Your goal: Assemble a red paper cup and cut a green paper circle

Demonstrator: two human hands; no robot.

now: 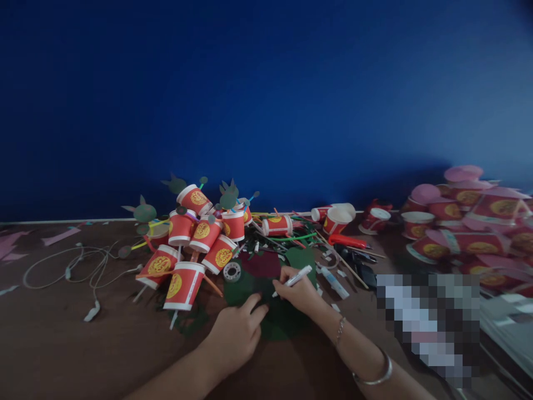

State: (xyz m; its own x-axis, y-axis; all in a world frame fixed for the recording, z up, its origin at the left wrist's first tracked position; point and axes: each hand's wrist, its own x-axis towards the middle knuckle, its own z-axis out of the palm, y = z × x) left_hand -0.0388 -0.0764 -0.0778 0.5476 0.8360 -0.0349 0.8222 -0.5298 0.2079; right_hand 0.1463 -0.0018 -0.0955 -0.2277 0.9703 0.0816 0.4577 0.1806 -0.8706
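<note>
My right hand (300, 293) grips a white pen (293, 279), its tip down on a dark green sheet of paper (275, 322) on the brown floor. My left hand (236, 332) rests on the same sheet, fingers pressed down flat on it, just left of the pen tip. A dark red paper piece (262, 264) lies just beyond the green sheet. A small roll of tape (232, 271) sits to the upper left of my hands.
A heap of red paper cups with yellow emblems (195, 244) stands left of my hands. More cups with pink paper (470, 222) pile at the right. A red cutter (347, 241), scissors (358, 264), sticks and a white cable (79, 266) lie about. A blue wall is behind.
</note>
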